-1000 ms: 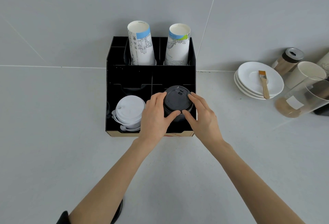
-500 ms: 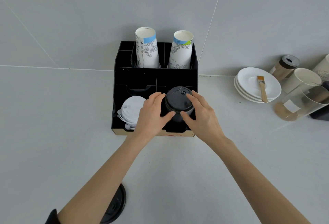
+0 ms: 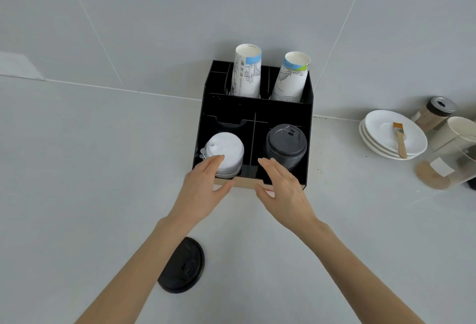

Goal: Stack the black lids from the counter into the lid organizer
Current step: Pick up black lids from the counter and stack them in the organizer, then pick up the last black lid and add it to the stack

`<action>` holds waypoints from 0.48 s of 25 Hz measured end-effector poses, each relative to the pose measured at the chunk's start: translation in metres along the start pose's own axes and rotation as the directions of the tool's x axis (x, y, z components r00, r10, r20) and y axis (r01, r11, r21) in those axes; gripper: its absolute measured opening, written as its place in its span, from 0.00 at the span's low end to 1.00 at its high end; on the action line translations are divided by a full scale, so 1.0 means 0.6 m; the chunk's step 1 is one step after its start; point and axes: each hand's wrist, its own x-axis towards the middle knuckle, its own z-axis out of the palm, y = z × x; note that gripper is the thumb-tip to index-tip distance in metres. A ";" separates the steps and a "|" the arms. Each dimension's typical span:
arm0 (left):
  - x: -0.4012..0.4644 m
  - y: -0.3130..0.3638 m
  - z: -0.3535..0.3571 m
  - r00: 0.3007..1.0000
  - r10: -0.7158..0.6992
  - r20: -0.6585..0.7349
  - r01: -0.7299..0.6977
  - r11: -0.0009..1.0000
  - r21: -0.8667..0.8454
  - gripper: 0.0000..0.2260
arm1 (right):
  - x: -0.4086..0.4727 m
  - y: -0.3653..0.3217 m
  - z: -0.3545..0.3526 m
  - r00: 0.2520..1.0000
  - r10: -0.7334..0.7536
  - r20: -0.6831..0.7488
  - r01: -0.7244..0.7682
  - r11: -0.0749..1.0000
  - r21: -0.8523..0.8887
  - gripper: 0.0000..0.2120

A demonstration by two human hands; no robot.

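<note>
A stack of black lids [image 3: 286, 145] stands in the front right compartment of the black lid organizer [image 3: 257, 109]. One more black lid [image 3: 181, 265] lies flat on the counter, close to me, partly under my left forearm. My left hand [image 3: 203, 189] hovers open at the organizer's front edge, fingertips over the white lids [image 3: 226, 152]. My right hand [image 3: 282, 188] is open too, just in front of the black stack, apart from it. Neither hand holds anything.
Two stacks of printed paper cups [image 3: 247, 73] stand in the organizer's back compartments. To the right are stacked white plates [image 3: 381, 133] with a brush [image 3: 400, 138], a jar [image 3: 435, 113], a white cup [image 3: 456, 133] and a clear container [image 3: 448, 166].
Both hands have let go of the black lid stack and drawn back toward me, fingers spread. The view has tilted, bringing the loose black lid on the counter into sight.
</note>
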 end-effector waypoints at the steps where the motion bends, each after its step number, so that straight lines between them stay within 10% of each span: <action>1: -0.012 -0.009 -0.004 1.000 -0.018 0.010 0.018 1.000 0.004 0.23 | -0.006 -0.007 0.009 1.000 -0.007 0.017 0.007 1.000 0.012 0.23; 12: -0.155 -0.106 -0.032 0.963 -0.232 0.138 0.229 0.973 0.036 0.28 | -0.071 -0.064 0.116 0.939 -0.086 0.333 0.093 0.996 -0.005 0.24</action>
